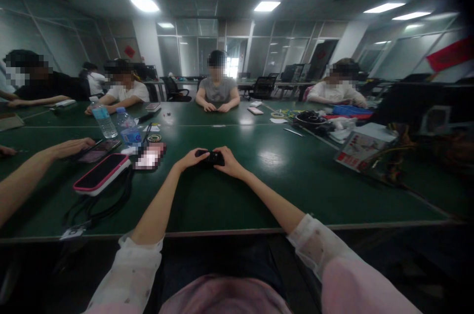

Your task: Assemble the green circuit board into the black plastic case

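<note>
A small, dark black device (210, 157) sits between my two hands over the green table (229, 200). My left hand (189, 159) is closed round its left end, the thumb lying along the top. At the other end, my right hand (230, 162) grips it with the fingers bent over it. Its details are too dark and small to make out, and its underside is hidden. To the left of my left hand lies a phone with a bright screen (150, 156).
A pink-rimmed case (101, 174) and black cables (111, 205) lie at left, before two water bottles (128, 129). Another person's hand (76, 146) reaches in there beside a dark phone (98, 151). At right stands a red-and-white box (361, 151) with wires. Several people sit around the table.
</note>
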{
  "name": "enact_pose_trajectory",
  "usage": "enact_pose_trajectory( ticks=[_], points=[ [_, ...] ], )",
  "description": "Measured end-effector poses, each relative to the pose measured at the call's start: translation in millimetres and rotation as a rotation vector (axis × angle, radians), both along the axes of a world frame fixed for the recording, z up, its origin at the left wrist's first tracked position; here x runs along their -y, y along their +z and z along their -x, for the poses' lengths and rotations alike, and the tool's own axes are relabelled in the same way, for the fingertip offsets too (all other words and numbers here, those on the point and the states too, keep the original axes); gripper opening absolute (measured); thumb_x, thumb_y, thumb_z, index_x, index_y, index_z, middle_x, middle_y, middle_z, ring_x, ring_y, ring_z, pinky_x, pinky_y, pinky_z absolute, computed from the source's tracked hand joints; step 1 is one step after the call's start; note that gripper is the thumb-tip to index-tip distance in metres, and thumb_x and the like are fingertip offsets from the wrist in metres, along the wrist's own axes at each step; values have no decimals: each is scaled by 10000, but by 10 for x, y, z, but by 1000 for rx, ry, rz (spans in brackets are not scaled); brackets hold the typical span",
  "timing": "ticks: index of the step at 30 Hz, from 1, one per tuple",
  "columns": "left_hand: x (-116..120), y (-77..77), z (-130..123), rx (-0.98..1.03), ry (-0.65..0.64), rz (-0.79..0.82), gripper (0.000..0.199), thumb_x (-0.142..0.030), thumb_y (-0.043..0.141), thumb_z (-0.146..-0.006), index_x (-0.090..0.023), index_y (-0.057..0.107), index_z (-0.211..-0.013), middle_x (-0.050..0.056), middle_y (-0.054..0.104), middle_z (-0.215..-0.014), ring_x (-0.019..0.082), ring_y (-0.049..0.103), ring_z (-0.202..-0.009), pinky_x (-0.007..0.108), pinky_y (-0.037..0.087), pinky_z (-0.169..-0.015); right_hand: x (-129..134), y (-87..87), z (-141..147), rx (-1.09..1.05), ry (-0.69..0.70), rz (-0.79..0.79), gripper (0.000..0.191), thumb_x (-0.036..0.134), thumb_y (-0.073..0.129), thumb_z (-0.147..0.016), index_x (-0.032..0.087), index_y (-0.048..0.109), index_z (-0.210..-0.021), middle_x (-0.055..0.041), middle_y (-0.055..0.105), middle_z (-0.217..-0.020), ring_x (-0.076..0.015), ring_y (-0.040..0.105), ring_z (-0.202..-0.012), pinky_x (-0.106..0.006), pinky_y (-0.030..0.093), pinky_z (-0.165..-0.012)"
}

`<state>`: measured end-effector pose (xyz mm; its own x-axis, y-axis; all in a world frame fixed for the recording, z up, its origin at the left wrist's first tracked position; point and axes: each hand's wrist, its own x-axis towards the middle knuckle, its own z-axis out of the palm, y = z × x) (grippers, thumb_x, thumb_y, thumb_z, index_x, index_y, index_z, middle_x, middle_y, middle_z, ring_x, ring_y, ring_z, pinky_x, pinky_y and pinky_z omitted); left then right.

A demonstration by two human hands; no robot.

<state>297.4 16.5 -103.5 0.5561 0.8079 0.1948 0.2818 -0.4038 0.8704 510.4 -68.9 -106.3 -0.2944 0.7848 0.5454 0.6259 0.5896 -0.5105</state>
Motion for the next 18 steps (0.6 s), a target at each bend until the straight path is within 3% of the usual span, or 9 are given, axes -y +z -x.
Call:
enact_pose_trajectory(
  ticks=[4, 7, 14, 18],
  points=[
    [54, 62, -20, 1, -27, -47, 544, -548, 679, -728, -174, 654, -1122, 98, 647, -1147, 266, 574, -1079, 383, 401, -968, -36, -47, 17, -264, 24, 240, 496, 442, 621, -814, 196, 463, -1215, -91, 560, -1140, -221, 552, -1058, -416, 445, -939],
    [104, 118, -60, 25, -44, -63, 508, -528, 686, -729, -186, 659, -1104, 89, 643, -1139, 257, 567, -1083, 378, 397, -971, -63, -48, 4, -474, 49, 436, 488, 485, 588, -831, 209, 471, -1216, -69, 613, -1058, -196, 605, -969, -373, 486, -866],
    [164, 200, -108, 110, -19, 21, 524, -575, 620, -779, -160, 645, -1099, 106, 630, -1119, 256, 574, -1054, 361, 431, -916, -47, -10, 32, -798, 100, 689, 465, 398, 753, -712, 210, 584, -1103, -44, 693, -889, -169, 654, -774, -289, 522, -683],
    [170, 173, -141, 215, 34, 130, 647, -661, 464, -835, -163, 512, -1245, 130, 599, -1147, 219, 617, -952, 341, 490, -806, -63, -29, 90, -1053, 32, 692, 446, 330, 797, -660, 213, 602, -1044, -31, 693, -858, -158, 652, -725, -247, 503, -591]
  ],
)
